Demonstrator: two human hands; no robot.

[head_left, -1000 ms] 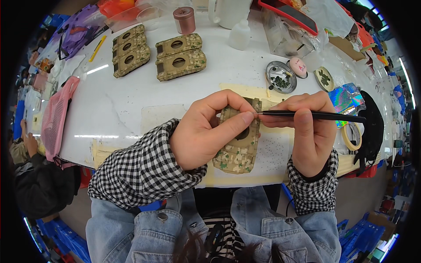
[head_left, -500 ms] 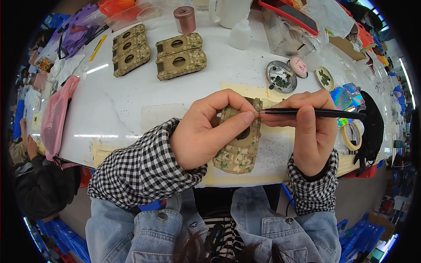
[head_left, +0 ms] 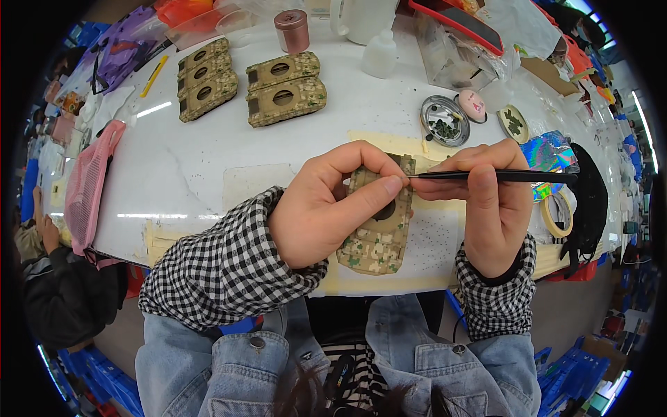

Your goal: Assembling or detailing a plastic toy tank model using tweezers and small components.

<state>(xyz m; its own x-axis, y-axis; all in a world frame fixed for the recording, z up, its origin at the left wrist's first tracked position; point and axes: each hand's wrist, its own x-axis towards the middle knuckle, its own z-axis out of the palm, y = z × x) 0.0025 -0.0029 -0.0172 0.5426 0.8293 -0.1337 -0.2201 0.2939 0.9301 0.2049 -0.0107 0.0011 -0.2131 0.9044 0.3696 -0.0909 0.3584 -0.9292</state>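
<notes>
Right now the left hand [head_left: 326, 208] clasps a tan camouflage-painted plastic model hull [head_left: 375, 233] lengthwise toward the person, above the white table [head_left: 208, 139]; the right hand [head_left: 486, 208] pinches a thin black brush [head_left: 500, 176] lying crosswise, tip at the hull's upper right edge.

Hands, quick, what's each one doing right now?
Left hand: closed on the camouflage model tank hull.
Right hand: closed on a thin black brush.

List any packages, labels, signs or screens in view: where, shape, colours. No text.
Clear plastic bag: far side of the table, right of the white bottle, crumpled, see-through.
Red-cased flat device: lying on that bag, dark face, red rim.
Iridescent foil packet: right edge, behind the right hand, shiny blue-green.
No signs visible.
</notes>
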